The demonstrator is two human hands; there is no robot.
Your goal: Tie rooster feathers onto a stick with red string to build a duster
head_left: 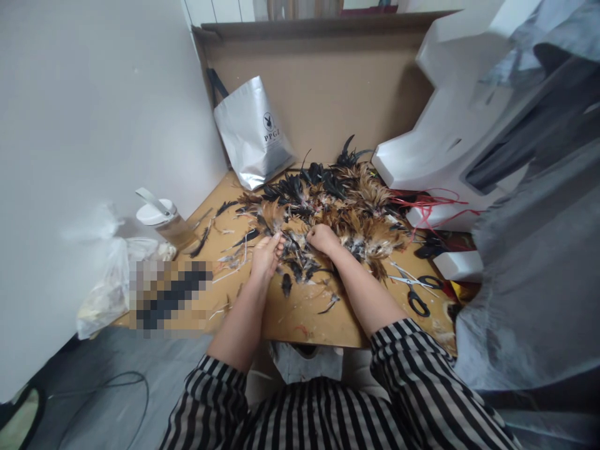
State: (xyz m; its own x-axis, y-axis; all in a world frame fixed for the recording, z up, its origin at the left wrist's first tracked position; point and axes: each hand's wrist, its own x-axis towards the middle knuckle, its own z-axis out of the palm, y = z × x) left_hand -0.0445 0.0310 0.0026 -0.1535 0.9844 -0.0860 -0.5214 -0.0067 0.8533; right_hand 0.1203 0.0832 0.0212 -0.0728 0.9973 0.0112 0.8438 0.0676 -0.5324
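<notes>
We seem mid-sorting: our left hand (266, 253) and right hand (322, 237), close together, pinch feathers (337, 206) heaped on the surface (300, 315), and separating one next likely needs a light pull.

Loose heap of brown and black feathers (328, 206) spread across the board.

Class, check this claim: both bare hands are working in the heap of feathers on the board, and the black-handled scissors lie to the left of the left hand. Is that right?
Not quite. In the head view both hands, left hand and right hand, do work in the feathers, but the black-handled scissors lie to the right of the right hand, not left of the left one.
</notes>
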